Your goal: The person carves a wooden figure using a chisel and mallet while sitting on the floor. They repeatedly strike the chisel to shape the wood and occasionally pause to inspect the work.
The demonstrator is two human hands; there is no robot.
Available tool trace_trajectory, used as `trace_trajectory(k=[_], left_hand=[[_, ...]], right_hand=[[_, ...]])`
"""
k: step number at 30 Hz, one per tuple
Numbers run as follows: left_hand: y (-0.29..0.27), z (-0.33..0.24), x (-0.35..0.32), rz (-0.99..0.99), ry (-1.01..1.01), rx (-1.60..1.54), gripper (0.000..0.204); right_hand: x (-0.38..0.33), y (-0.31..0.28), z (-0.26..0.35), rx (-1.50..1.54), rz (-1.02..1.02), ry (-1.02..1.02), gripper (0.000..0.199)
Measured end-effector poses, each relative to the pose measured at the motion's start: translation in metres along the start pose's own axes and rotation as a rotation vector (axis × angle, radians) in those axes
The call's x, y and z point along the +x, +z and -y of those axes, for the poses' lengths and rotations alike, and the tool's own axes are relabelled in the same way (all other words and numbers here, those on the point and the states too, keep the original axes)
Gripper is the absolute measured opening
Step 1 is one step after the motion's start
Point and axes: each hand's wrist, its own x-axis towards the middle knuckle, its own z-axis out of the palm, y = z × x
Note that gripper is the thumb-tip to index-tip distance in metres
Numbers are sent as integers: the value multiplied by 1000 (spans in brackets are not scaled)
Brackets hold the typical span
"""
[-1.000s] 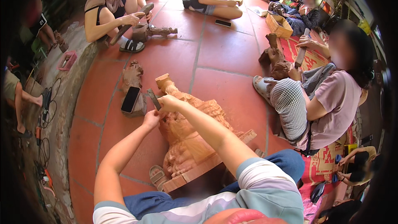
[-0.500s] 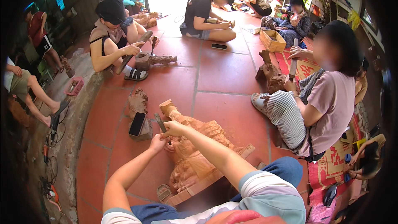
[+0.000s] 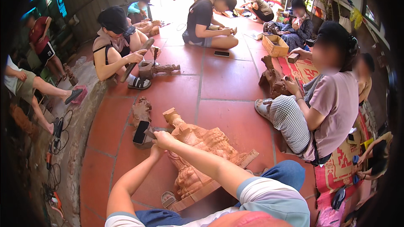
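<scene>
Right hand (image 3: 164,139) clamped on tool handle, likely chisel or mallet (image 3: 152,133), kind unclear; left hand (image 3: 156,152) just below at 6 o'clock, closed, what it grips cannot be told. Both touch upper flank of wooden statue (image 3: 201,155) lying on red tile floor (image 3: 219,88). Phone (image 3: 141,132) at 9 o'clock. Judgement: relief largely cut, detail carving left
</scene>
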Motion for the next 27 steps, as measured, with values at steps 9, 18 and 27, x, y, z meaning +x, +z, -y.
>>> trace_trajectory(k=[9, 18, 27], left_hand=[[3, -4, 5, -74, 87, 3, 14], [-6, 24, 27, -170, 122, 0, 19], [2, 21, 16, -100, 87, 95, 36]], right_hand=[[-10, -22, 0, 56, 59, 32, 33], [-5, -11, -4, 104, -26, -26, 38], [-14, -8, -12, 121, 45, 26, 31]])
